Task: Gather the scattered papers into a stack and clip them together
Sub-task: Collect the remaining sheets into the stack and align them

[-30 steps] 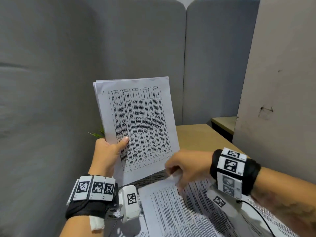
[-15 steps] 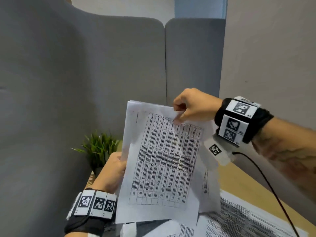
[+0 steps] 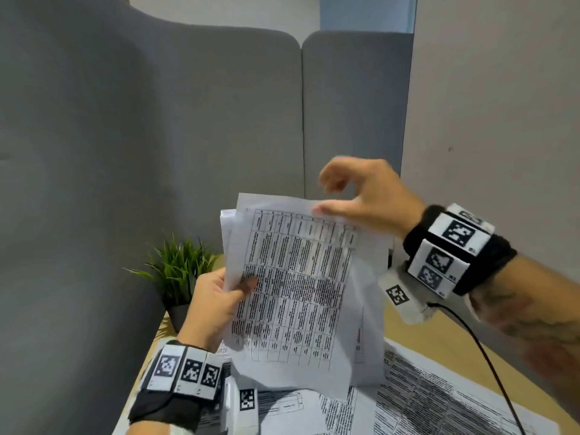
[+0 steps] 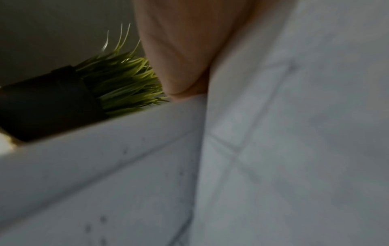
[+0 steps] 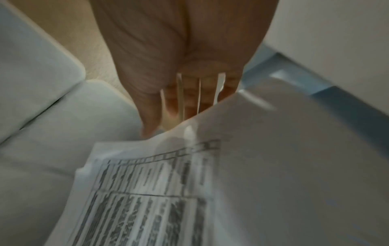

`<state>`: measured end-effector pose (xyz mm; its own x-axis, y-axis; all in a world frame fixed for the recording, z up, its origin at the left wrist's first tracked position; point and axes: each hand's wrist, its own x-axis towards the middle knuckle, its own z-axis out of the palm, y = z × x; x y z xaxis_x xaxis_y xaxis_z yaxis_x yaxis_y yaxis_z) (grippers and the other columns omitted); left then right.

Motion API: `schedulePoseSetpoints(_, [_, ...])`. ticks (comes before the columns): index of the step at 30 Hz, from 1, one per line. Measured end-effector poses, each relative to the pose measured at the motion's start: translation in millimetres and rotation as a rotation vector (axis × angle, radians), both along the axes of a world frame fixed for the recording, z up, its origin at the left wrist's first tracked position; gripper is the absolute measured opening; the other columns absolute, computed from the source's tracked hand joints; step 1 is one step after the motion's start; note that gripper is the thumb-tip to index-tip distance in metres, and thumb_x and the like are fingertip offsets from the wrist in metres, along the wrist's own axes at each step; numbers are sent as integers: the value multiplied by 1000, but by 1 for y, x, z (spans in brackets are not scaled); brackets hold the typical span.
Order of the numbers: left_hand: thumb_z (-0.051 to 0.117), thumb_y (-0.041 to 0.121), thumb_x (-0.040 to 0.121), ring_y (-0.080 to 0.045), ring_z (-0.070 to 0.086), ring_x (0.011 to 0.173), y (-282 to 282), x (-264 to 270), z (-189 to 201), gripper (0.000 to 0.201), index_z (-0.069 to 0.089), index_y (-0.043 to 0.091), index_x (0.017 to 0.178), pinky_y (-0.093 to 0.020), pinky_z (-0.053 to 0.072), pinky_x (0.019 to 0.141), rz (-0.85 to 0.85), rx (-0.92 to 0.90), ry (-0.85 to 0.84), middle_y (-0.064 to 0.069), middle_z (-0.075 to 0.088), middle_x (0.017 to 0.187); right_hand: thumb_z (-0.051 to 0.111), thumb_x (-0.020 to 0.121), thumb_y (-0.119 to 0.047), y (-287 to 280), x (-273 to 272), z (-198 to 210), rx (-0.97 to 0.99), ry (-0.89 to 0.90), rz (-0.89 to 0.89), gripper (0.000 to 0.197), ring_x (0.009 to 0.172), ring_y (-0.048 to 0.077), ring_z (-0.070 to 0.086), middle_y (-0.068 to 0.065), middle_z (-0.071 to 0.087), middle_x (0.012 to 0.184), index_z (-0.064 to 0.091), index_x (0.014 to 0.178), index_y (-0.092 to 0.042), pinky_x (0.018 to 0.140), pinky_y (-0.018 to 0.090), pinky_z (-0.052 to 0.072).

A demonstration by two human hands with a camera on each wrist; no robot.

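Observation:
A stack of printed table sheets (image 3: 298, 287) stands upright above the table. My left hand (image 3: 232, 290) grips its left edge, thumb on the front. My right hand (image 3: 323, 196) is at the stack's top right corner: the thumb lies along the top edge, the fingers are lifted and spread above it. The front sheet sits skewed against those behind. More printed sheets (image 3: 423, 397) lie flat on the table below. In the right wrist view the fingers (image 5: 189, 96) stretch out behind the paper (image 5: 252, 166). The left wrist view shows the paper (image 4: 273, 149) pressed against my palm (image 4: 179, 50). No clip is in view.
A small green plant (image 3: 179, 268) in a dark pot stands at the table's far left corner, just behind my left hand. Grey padded partitions (image 3: 188, 136) close off the left and back. The wooden table (image 3: 417, 334) shows at the right. A black cable (image 3: 489, 365) hangs from my right wrist.
My right hand lifted a sheet off the table, laid it on the front of the held stack, then loosened its pinch at the top edge. The left hand kept holding the stack.

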<state>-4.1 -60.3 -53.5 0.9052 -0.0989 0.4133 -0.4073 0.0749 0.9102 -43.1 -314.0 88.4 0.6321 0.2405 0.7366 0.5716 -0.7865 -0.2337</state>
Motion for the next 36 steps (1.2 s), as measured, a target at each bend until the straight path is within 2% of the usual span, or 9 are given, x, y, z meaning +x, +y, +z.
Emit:
schedulePoseSetpoints(3, [66,-1,84,-16,73,74,4,2,2,9,69,3,91,-30,58,63,35,-73,7,-5,77,81,86,62,-55,-27,4,-37,598,0,42,66,100,12,64,-2,67,109,57,117,-34,88,25,50])
schedulePoseSetpoints(7, [67,-2,83,-16,73,74,-1,0,2,10,70,3,91,-27,58,62,22,-117,15,-5,77,83,93,44,-58,-34,5,-113,1036,529,327,99,108,22,69,5,71,120,53,128,-23,85,36,57])
schedulePoseSetpoints(15, [87,20,67,-25,72,93,6,-1,-2,43,71,3,104,-31,58,76,-201,-3,57,-14,76,100,80,69,-10,-14,16,-145,1094,563,483,36,91,22,72,8,76,96,68,103,-10,77,32,57])
schedulePoseSetpoints(20, [93,52,41,-27,69,102,9,2,-3,80,71,9,105,-34,56,87,-267,93,47,-11,75,103,98,44,-30,-15,12,-151,1079,626,546,77,102,18,72,8,75,111,67,112,-12,85,29,56])
schedulePoseSetpoints(23, [90,65,27,-8,73,88,-8,0,-2,71,79,30,87,-16,56,73,-249,12,-23,3,78,87,82,65,-16,-7,8,-147,1019,552,477,55,105,15,71,2,76,110,64,116,-16,98,35,52])
schedulePoseSetpoints(25, [88,65,40,-10,72,93,-10,-1,2,56,74,46,90,-23,58,79,-233,63,-122,2,76,95,77,68,-8,-4,5,-141,1021,495,446,47,103,15,71,2,76,107,66,113,-15,101,40,50])
schedulePoseSetpoints(28, [82,40,70,-20,69,103,-6,-6,14,33,72,34,100,-42,56,92,-227,54,-192,-7,73,106,77,69,-5,-2,-2,-127,1022,408,457,42,106,16,71,2,76,109,70,109,-18,101,39,52])
schedulePoseSetpoints(33, [88,69,18,5,70,74,-22,-11,30,57,74,51,71,-14,56,65,-140,-169,-248,21,74,74,70,81,8,6,-20,-99,954,253,552,34,92,-1,71,-15,77,93,66,98,-21,76,12,54])
schedulePoseSetpoints(36, [88,65,38,-4,71,95,-7,-13,32,59,76,45,92,-26,57,83,-212,-54,-195,12,76,96,73,77,4,3,-19,-103,924,308,602,34,102,7,71,-8,77,104,74,98,-23,86,20,55])
